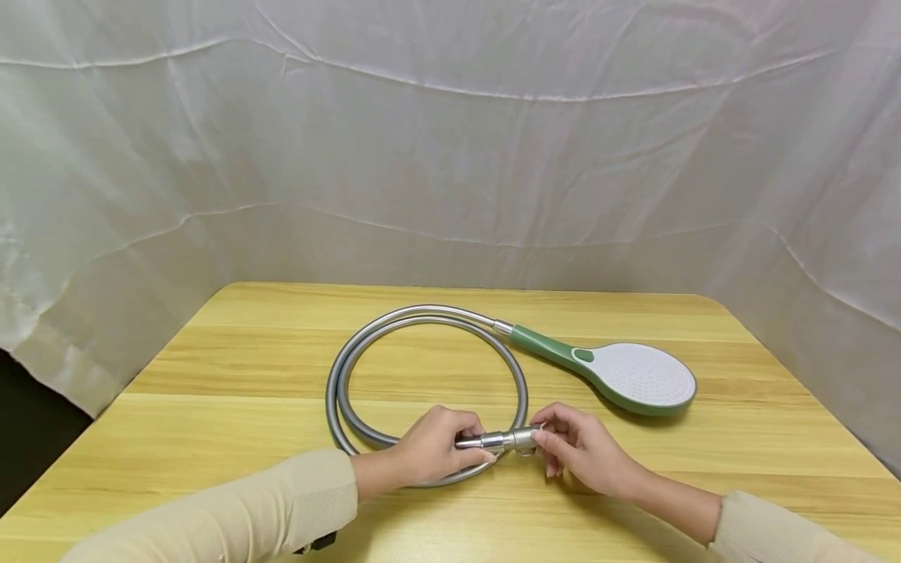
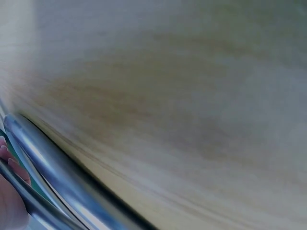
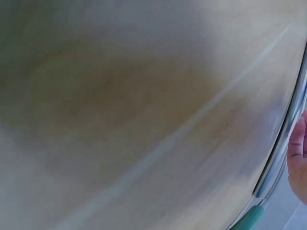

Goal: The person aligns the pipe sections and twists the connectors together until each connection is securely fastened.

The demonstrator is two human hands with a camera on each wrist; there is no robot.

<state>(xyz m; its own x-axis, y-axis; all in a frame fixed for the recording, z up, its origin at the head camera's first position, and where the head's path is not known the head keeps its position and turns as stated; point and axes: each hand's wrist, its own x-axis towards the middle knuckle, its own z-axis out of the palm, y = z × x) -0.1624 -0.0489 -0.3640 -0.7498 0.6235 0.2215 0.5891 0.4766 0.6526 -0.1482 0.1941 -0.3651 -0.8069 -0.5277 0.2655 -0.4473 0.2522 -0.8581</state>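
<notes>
In the head view my left hand (image 1: 438,447) grips the chrome end (image 1: 492,442) of a grey metal shower hose (image 1: 333,391), thumb on the near side. Joined in line with it is a short brushed-metal fitting (image 1: 522,438), whose right end my right hand (image 1: 587,452) pinches between thumb and fingers. The hose loops behind both hands to a green-handled shower head (image 1: 642,375), which lies with its white spray face up. At the lower left of the left wrist view, fingers show beside the hose (image 2: 62,167). The right wrist view catches part of a hand (image 3: 298,163) at its edge.
A wooden table (image 1: 211,367) with rounded far corners carries everything. Pale cloth (image 1: 450,172) hangs behind it and along both sides. A dark area (image 1: 31,430) lies past the table's left edge.
</notes>
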